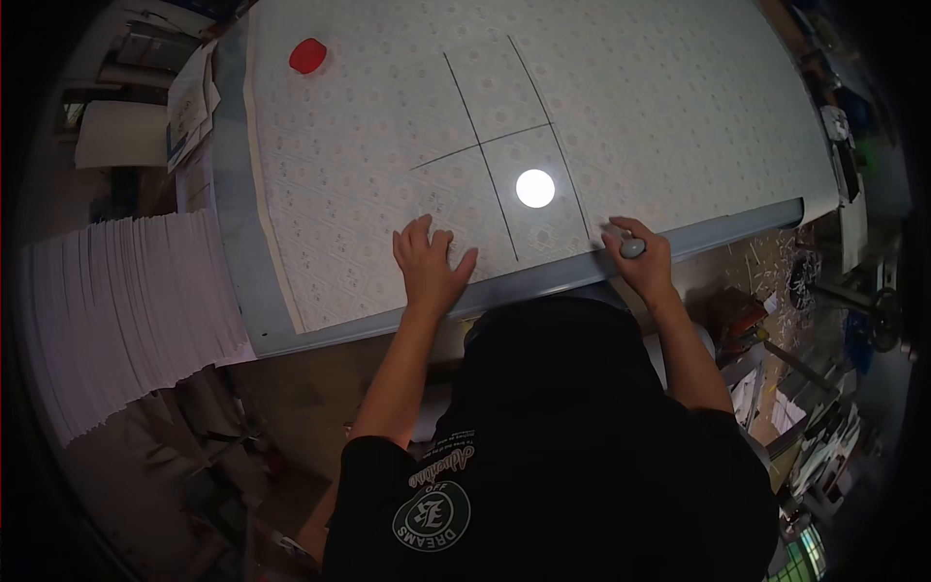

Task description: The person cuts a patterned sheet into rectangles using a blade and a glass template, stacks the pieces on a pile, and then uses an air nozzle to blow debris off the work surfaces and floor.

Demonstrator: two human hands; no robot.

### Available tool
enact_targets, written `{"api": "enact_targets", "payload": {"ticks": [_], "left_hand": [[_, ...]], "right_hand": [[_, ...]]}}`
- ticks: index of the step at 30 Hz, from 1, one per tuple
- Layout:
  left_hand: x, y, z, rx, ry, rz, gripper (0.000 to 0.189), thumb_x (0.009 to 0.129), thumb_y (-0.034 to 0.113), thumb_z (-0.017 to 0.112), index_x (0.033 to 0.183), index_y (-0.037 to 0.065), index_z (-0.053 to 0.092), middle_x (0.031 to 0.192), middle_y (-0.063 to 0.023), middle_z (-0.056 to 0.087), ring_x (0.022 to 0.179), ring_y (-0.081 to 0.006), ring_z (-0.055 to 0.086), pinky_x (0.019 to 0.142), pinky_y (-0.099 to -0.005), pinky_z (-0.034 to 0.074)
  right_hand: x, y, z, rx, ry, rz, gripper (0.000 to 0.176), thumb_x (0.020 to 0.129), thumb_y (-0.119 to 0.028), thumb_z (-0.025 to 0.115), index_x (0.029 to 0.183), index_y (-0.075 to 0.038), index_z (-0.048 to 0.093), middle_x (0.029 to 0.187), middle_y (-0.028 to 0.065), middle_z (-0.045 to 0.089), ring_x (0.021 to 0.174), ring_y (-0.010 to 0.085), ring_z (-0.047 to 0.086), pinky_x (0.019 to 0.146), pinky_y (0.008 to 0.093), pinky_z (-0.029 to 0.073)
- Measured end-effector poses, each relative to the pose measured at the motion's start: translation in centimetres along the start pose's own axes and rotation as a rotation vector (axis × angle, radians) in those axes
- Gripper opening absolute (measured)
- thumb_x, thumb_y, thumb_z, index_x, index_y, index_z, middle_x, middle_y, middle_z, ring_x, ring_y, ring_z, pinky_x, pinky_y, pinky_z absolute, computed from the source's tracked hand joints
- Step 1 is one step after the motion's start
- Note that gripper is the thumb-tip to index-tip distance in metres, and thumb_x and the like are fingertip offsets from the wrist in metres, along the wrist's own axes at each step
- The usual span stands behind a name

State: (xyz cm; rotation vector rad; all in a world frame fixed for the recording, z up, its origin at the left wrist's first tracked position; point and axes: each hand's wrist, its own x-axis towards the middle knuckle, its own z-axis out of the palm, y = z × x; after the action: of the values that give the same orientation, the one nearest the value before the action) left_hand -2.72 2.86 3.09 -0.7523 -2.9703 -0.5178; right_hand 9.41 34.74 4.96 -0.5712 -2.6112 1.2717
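Note:
A pale patterned sheet (369, 126) covers the table, with long black lines (479, 145) crossing on it. My left hand (429, 262) rests on the sheet near the table's front edge, fingers spread and holding nothing. To the right, at the same edge, my right hand (648, 254) is closed around a marker pen (632, 249); only its grey rounded end shows, the rest hidden by the fingers. Between and beyond the hands, a bright white round spot (535, 188) lies between two of the lines.
Toward the far left of the sheet sits a red round lid (308, 56). A tall stack of white paper (136, 310) stands against the table's left side. The blue-grey table edge (718, 231) runs along the front. Paper scraps and tools (815, 291) crowd the right.

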Motion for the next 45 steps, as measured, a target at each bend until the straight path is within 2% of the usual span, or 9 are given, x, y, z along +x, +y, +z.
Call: {"api": "enact_targets", "payload": {"ticks": [4,6,10,12,16,19,27,37,45], "left_hand": [[6.9,3.3,1.2,-0.193,-0.157,0.079,0.041,0.075,0.027,0.08,0.105,0.004,0.067,0.115,-0.0164,0.059,0.108,-0.0346,0.053,0.093,-0.0449,0.046],[9.8,5.9,1.6,-0.124,-0.224,0.125,0.057,0.073,0.033,0.082,0.119,0.005,0.063,0.12,-0.0185,0.057,0.112,-0.0356,0.053,0.095,-0.044,0.048],[13.1,9.8,2.5,0.034,-0.284,0.157,0.084,0.068,0.043,0.084,0.137,0.008,0.053,0.128,-0.0199,0.052,0.116,-0.0385,0.052,0.097,-0.0446,0.049],[14.2,10.7,2.5,0.164,-0.45,0.117,0.104,0.063,0.052,0.085,0.148,0.01,0.042,0.137,-0.0216,0.046,0.122,-0.0425,0.049,0.098,-0.0475,0.049],[15.0,11.3,2.4,0.182,-0.495,0.098,0.107,0.063,0.055,0.086,0.149,0.011,0.04,0.141,-0.0219,0.044,0.127,-0.0449,0.046,0.099,-0.05,0.049],[15.2,11.3,2.6,0.196,-0.555,0.072,0.111,0.062,0.058,0.087,0.151,0.012,0.038,0.144,-0.0224,0.041,0.132,-0.0448,0.042,0.101,-0.053,0.047],[15.4,11.3,2.9,0.179,-0.597,0.025,0.112,0.066,0.053,0.089,0.154,0.015,0.03,0.166,-0.0231,0.007,0.146,-0.0601,0.009,0.105,-0.0727,0.034],[15.8,11.4,3.3,0.185,-0.596,0.02,0.126,0.06,0.054,0.091,0.158,0.017,0.021,0.165,-0.0224,0.011,0.143,-0.0627,0.012,0.104,-0.0733,0.038],[15.9,11.8,2.7,0.24,-0.605,0.046,0.127,0.058,0.056,0.092,0.157,0.014,0.024,0.163,-0.0261,0.014,0.141,-0.065,0.017,0.099,-0.0714,0.044]], "right_hand": [[-0.8,-0.4,-1.6,-0.043,0.0,0.058,0.027,0.087,-0.025,0.074,0.103,-0.005,0.066,0.081,0.0169,0.071,0.072,0.0345,0.071,0.068,0.0387,0.055],[-1.0,-0.5,-1.6,-0.087,-0.083,0.076,0.025,0.089,-0.017,0.073,0.107,-0.005,0.063,0.092,0.0173,0.072,0.086,0.0292,0.073,0.072,0.0346,0.054],[-1.7,-1.1,-1.2,-0.124,-0.106,0.079,0.021,0.09,-0.016,0.072,0.106,-0.004,0.062,0.093,0.0183,0.072,0.089,0.0335,0.072,0.073,0.0357,0.054],[-2.0,-1.1,-0.9,-0.122,-0.127,0.105,0.019,0.092,-0.015,0.07,0.105,-0.004,0.062,0.095,0.0185,0.072,0.089,0.0355,0.072,0.073,0.0367,0.054],[-2.2,-0.9,-0.3,-0.137,-0.145,0.103,0.02,0.092,-0.016,0.07,0.105,-0.003,0.061,0.094,0.0188,0.072,0.088,0.0361,0.072,0.073,0.0373,0.055],[-2.1,-0.9,-0.2,-0.097,-0.111,0.056,0.021,0.091,-0.019,0.07,0.105,-0.006,0.061,0.089,0.0213,0.071,0.085,0.0424,0.069,0.072,0.0453,0.055],[-1.7,-1.4,-0.3,-0.16,-0.185,0.087,0.019,0.09,-0.017,0.068,0.102,-0.006,0.058,0.084,0.0215,0.07,0.081,0.0436,0.067,0.069,0.0498,0.052],[-1.3,-1.7,0.2,-0.211,-0.191,0.098,0.021,0.089,-0.016,0.068,0.102,-0.004,0.057,0.08,0.0222,0.068,0.077,0.0434,0.066,0.068,0.0506,0.051],[-0.4,0.5,2.5,-0.087,-0.007,0.005,0.019,0.089,-0.018,0.07,0.095,-0.004,0.058,0.091,0.0177,0.07,0.085,0.0386,0.067,0.072,0.0452,0.052]]}}
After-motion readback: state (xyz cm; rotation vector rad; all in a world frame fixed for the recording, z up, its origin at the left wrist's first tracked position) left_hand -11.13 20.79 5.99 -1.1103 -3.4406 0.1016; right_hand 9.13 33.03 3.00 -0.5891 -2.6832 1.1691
